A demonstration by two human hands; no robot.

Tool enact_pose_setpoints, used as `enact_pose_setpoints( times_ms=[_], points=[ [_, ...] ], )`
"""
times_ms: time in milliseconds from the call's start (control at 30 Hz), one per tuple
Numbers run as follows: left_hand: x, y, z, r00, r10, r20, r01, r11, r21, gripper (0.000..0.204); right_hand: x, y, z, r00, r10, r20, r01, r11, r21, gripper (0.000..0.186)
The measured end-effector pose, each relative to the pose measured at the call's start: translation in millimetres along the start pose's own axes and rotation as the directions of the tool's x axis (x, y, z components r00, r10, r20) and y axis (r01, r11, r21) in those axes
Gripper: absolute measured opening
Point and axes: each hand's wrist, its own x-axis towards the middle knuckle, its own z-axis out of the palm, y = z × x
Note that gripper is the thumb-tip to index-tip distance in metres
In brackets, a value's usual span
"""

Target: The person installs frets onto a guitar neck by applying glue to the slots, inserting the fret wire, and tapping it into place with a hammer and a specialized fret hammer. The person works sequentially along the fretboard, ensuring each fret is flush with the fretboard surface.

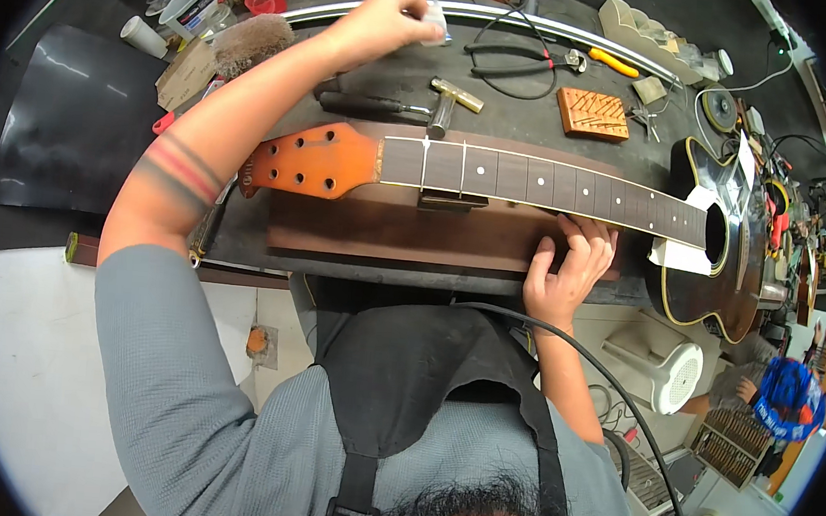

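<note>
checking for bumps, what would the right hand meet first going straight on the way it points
Probably the guitar neck: the right hand reaches its near edge, though whether it touches or slips underneath is hard to tell.

Bent at the elbow, the left arm (236, 108) crosses above the left part of the worktop (516, 123), its wrist nearly straight and its left grip (384, 29) out toward the far edge, fingers curled in against the thumb. The right forearm (567, 377) reaches up past the near edge, right of the middle, and there the right grip (573, 263) shows loosely bent fingers pointing away from the body, the thumb standing apart to their left.
</note>
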Motion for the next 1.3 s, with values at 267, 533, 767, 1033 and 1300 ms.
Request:
enact_pose_setpoints(
  times_ms=[267, 533, 767, 1033, 1300],
  points=[
    [-126, 99, -23, 0.971, 0.095, -0.22, -0.181, 0.892, -0.413, 0.034, 1, 4, 1, 1.0, 0.001, -0.003, -0.001, 1.0, 0.027, 0.046],
    [-206, 109, 24, 0.909, 0.29, -0.301, -0.334, 0.936, -0.106, 0.041, -2, 10, -4, 0.996, 0.011, 0.089, -0.022, 0.992, 0.124, 0.046],
    [-209, 104, 35, 0.88, 0.292, -0.374, -0.323, 0.946, -0.021, 0.04, -9, 21, 0, 0.997, 0.009, 0.08, -0.024, 0.982, 0.186, 0.046],
    [-204, 113, 37, 0.898, 0.253, -0.361, -0.257, 0.966, 0.039, 0.04, -11, 22, -3, 0.996, 0.028, 0.089, -0.046, 0.977, 0.21, 0.05],
    [-203, 116, 39, 0.903, 0.228, -0.364, -0.225, 0.973, 0.051, 0.04, -9, 20, -2, 0.996, 0.036, 0.079, -0.053, 0.972, 0.228, 0.052]
  ],
)
